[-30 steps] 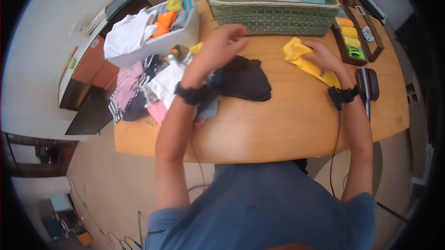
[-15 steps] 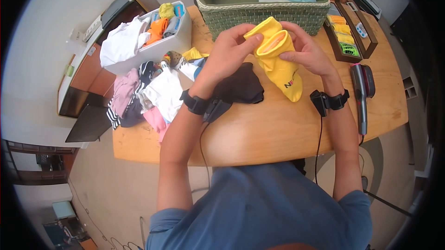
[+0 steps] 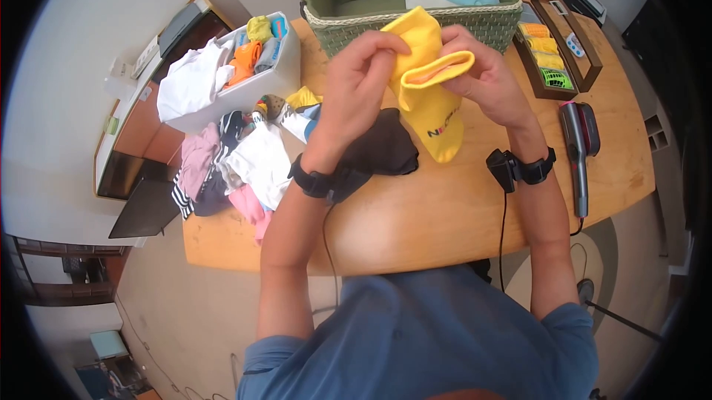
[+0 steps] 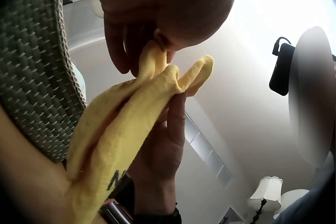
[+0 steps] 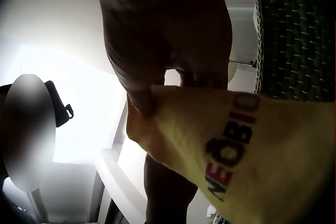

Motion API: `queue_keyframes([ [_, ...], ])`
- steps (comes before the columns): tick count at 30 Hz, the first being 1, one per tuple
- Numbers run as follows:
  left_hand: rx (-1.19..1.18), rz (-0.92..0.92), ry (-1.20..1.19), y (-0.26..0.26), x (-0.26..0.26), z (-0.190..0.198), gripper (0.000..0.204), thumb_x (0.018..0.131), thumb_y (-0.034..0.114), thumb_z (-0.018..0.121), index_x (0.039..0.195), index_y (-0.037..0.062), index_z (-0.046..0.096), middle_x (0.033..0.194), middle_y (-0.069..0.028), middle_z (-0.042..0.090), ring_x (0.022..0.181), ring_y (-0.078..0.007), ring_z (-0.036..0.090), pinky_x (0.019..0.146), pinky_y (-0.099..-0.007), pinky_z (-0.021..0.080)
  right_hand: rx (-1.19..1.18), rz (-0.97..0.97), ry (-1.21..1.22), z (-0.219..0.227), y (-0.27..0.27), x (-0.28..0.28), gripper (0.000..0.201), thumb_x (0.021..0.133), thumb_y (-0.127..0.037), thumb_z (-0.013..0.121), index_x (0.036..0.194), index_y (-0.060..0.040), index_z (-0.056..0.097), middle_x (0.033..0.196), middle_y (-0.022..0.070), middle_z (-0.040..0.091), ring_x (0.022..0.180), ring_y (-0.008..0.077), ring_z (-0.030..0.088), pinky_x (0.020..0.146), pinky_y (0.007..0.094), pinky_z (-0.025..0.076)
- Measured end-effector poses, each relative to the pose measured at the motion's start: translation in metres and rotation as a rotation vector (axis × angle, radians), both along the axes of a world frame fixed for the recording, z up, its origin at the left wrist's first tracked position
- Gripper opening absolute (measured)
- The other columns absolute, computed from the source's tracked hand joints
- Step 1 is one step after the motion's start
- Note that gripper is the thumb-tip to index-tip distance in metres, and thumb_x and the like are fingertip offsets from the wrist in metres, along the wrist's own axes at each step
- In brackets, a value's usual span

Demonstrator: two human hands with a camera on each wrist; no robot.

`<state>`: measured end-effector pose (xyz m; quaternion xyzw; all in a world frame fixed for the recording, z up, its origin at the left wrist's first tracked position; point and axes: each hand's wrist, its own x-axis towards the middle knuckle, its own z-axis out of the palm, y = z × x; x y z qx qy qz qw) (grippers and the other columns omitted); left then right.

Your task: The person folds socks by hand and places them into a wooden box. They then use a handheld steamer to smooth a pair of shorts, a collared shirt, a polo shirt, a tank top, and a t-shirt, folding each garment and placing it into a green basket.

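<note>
A pair of yellow socks [image 3: 432,114] with dark lettering hangs above the table, toes pointing down. The left hand [image 3: 357,81] pinches the cuff of one sock at its upper left. On the other side, the right hand [image 3: 486,77] grips the second cuff, whose opening gapes toward the person. In the left wrist view the two layers of yellow fabric [image 4: 118,129] lie side by side, separated by a gap. The right wrist view shows the lettered face of a sock [image 5: 236,150] below the right thumb. Some fingertips are hidden behind the fabric.
Mixed clothes [image 3: 259,159] and a dark garment [image 3: 382,144] lie left on the table [image 3: 445,215]. Behind stand a white bin [image 3: 278,66] of clothes and a green woven basket [image 3: 341,25] with a plush. At right are a box [image 3: 552,92] of rolled socks and a grey appliance [image 3: 575,155].
The left hand came from over the clothes to the yellow socks and took hold of a cuff. The right hand raised them and brought them leftward; the cuffs have since spread apart.
</note>
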<state>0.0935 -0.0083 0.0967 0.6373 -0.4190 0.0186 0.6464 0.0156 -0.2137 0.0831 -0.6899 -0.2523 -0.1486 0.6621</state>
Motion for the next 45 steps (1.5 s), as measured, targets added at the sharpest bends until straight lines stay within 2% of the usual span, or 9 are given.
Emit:
queue_keyframes([
  [2,0.025,0.021,-0.043,0.003,0.002,0.002,0.015,0.097,0.003,0.049,0.099,0.0020,0.064,0.086,0.0005,0.061,0.078,-0.0083,0.054,0.070,-0.0229,0.044,-0.014,-0.019,-0.131,0.000,-0.002,0.002,0.021,0.089,-0.008,0.070,0.110,-0.0071,0.065,0.129,0.0092,0.054,0.122,0.0138,0.050,0.099,0.0293,0.045],
  [7,0.017,0.050,-0.111,0.000,0.001,0.009,0.016,0.096,0.004,0.051,0.099,0.0007,0.066,0.089,-0.0045,0.064,0.080,-0.0118,0.057,0.073,-0.0247,0.045,0.033,-0.067,-0.224,0.006,-0.005,0.004,0.019,0.090,-0.006,0.069,0.109,-0.0048,0.064,0.131,0.0094,0.051,0.124,0.0146,0.049,0.100,0.0294,0.044],
  [13,0.046,-0.043,-0.223,-0.002,-0.005,0.015,0.018,0.087,0.009,0.061,0.101,-0.0008,0.068,0.095,-0.0120,0.068,0.084,-0.0226,0.064,0.076,-0.0303,0.050,0.157,-0.098,0.041,0.005,0.008,-0.005,0.019,0.092,-0.005,0.067,0.110,-0.0001,0.061,0.116,0.0038,0.061,0.104,0.0098,0.060,0.091,0.0252,0.049],
  [21,0.192,0.081,-0.181,-0.004,-0.009,0.013,0.027,0.087,0.014,0.071,0.109,-0.0017,0.065,0.103,-0.0145,0.068,0.092,-0.0287,0.066,0.085,-0.0321,0.051,0.209,-0.137,0.082,0.013,0.023,-0.008,0.028,0.092,-0.006,0.067,0.117,-0.0023,0.054,0.108,0.0033,0.063,0.101,0.0088,0.061,0.085,0.0252,0.051],
  [27,0.013,-0.099,0.095,-0.006,-0.016,0.019,0.027,0.087,0.004,0.069,0.112,-0.0002,0.064,0.113,-0.0115,0.065,0.098,-0.0209,0.065,0.086,-0.0308,0.051,0.119,-0.056,0.026,0.007,0.009,-0.008,0.025,0.092,-0.002,0.065,0.115,-0.0034,0.056,0.109,0.0009,0.061,0.102,0.0082,0.059,0.089,0.0250,0.049],
  [34,-0.046,-0.313,-0.074,0.003,0.000,0.008,0.021,0.086,-0.006,0.062,0.104,0.0004,0.068,0.113,-0.0083,0.061,0.106,-0.0186,0.059,0.090,-0.0290,0.048,0.018,0.064,-0.094,0.011,0.004,-0.010,0.016,0.096,0.000,0.056,0.110,-0.0036,0.062,0.107,0.0009,0.059,0.103,0.0094,0.056,0.090,0.0245,0.045],
  [40,-0.038,-0.346,-0.095,0.006,0.002,0.006,0.022,0.084,-0.010,0.058,0.097,0.0027,0.070,0.114,-0.0076,0.059,0.106,-0.0181,0.056,0.091,-0.0294,0.044,0.316,0.299,0.168,0.012,0.001,-0.012,0.013,0.094,-0.006,0.058,0.105,-0.0012,0.063,0.106,0.0025,0.059,0.101,0.0097,0.055,0.089,0.0255,0.045],
  [43,0.004,-0.315,-0.148,0.006,0.003,0.005,0.021,0.083,-0.009,0.058,0.098,0.0030,0.068,0.114,-0.0082,0.058,0.107,-0.0186,0.055,0.092,-0.0297,0.044,0.034,0.135,0.065,0.011,-0.003,-0.011,0.013,0.093,-0.007,0.062,0.104,-0.0008,0.062,0.108,0.0025,0.058,0.100,0.0087,0.055,0.087,0.0245,0.046],
  [45,0.034,-0.291,-0.153,0.005,0.002,0.004,0.021,0.083,-0.007,0.059,0.101,0.0028,0.067,0.114,-0.0085,0.058,0.108,-0.0186,0.055,0.093,-0.0299,0.044,0.044,0.079,0.113,0.013,0.004,-0.013,0.017,0.092,-0.006,0.064,0.108,-0.0012,0.060,0.109,0.0022,0.058,0.100,0.0080,0.056,0.087,0.0239,0.047],
])
